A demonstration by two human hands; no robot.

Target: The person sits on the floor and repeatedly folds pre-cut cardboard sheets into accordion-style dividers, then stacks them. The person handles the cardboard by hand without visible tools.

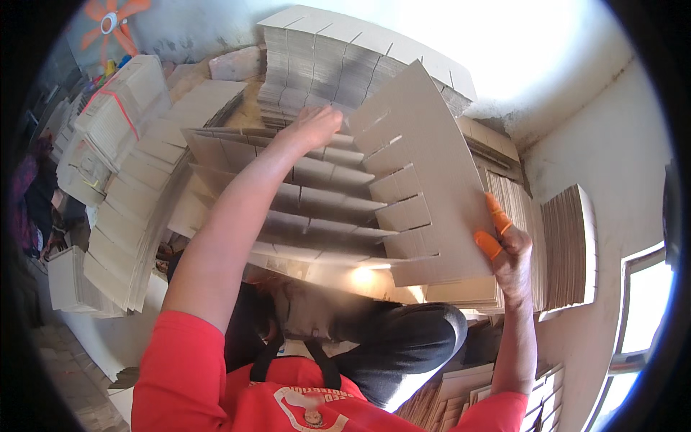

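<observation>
A slotted cardboard divider sheet (439, 173) stands tilted in front of me on the right. Several parallel cardboard divider strips (317, 198) run leftward from it, their right ends meeting its slots. Orange finger covers (488, 245) sit on my right hand (509, 248), whose thumb and fingers pinch the sheet's right edge. My left arm reaches across the strips. At their far side, near the sheet's upper left edge, my left hand (317, 126) is closed on a cardboard strip; its fingertips are partly hidden.
A tall stack of slotted cardboard (324, 61) stands behind the work. More cardboard stacks rise at the left (137, 216) and against the right wall (568, 248). An orange-bladed fan (109, 23) is at the far left, a window (637, 317) at the right.
</observation>
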